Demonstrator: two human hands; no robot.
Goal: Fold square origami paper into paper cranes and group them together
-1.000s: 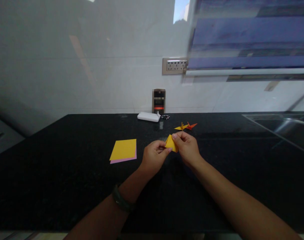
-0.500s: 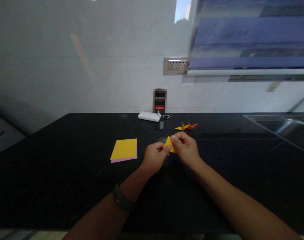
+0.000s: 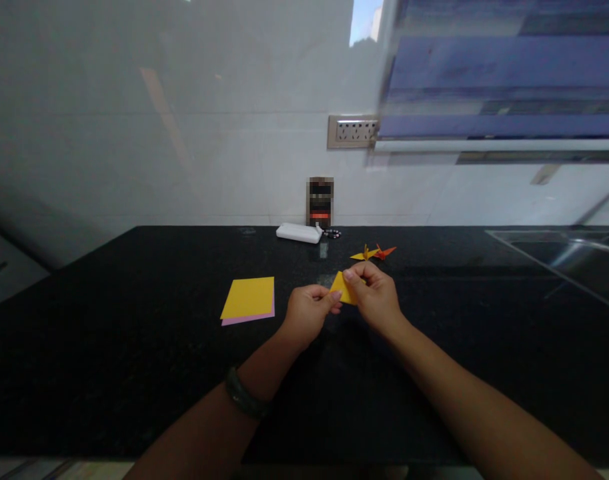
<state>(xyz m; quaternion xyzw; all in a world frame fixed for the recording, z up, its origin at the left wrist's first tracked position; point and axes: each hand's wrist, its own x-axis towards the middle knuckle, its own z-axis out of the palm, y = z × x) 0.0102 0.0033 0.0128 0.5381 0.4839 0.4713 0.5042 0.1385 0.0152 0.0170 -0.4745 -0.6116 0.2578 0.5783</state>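
Note:
Between my two hands, above the dark countertop, is a small piece of folded yellow paper (image 3: 345,291). My left hand (image 3: 308,312) pinches its left lower edge between thumb and fingers. On the other side, my right hand (image 3: 375,293) grips the upper right part, its thumb lying across the paper and hiding some of it. Left of my hands lies a stack of square paper (image 3: 249,297), yellow on top with pink showing beneath. Just beyond my right hand sit a yellow paper crane (image 3: 365,254) and an orange paper crane (image 3: 385,253), close together.
A white power bank (image 3: 299,233) with a beaded strap (image 3: 331,234) lies near the wall. Behind it a blurred-out upright device (image 3: 320,201) leans there. The sink (image 3: 574,257) is at the right, and a socket panel (image 3: 353,131) is on the wall.
My right hand has shifted very slightly up, and a little more of the yellow paper shows between the hands. Both hands keep their hold, and everything else stays in place.

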